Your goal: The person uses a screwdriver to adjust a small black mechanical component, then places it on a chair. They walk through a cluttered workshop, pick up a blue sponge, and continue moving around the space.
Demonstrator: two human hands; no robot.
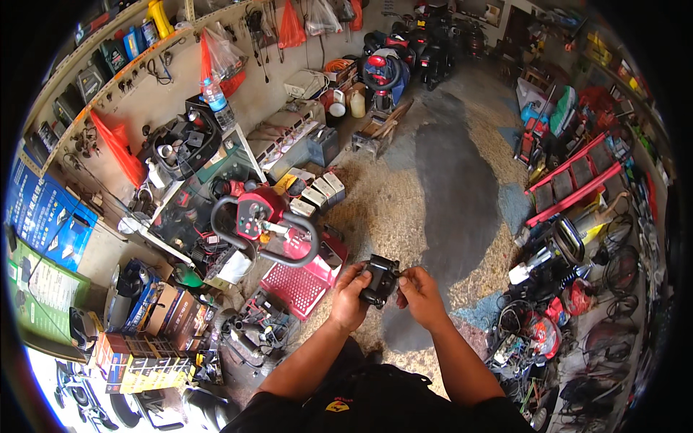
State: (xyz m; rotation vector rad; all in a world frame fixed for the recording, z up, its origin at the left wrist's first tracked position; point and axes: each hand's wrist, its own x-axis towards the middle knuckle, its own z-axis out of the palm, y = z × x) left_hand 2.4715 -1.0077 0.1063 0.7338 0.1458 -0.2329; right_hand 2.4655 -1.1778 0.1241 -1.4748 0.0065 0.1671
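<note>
- The left hand (350, 299) grips a black part (380, 280) by its left side, fingers wrapped around its edge.
- The right hand (424, 299) is at the part's right side, thumb and fingertips brought close together; whether they pinch something small or just touch the part, I cannot tell.
- The black part is held up in front of the person's body, between the two hands, above the floor (382, 216).
- To the left of the hands stands a red scooter (263, 209) with a looped black handlebar and a pink footplate (294, 290) full of holes.
- Just behind the scooter, pale batteries (317, 193) sit in a row on the floor.
- A wide dark patch (458, 195) runs along the floor beyond the hands.
- Cardboard boxes (173, 310) are piled at the lower left.
- A water bottle (214, 95) stands upright near the left wall, beside a black tub (186, 148) of odds and ends.
- On the right lies a red frame (574, 177) with dark crosspieces, among heaped clutter.
- Motorbikes (429, 54) are parked at the far end.
</note>
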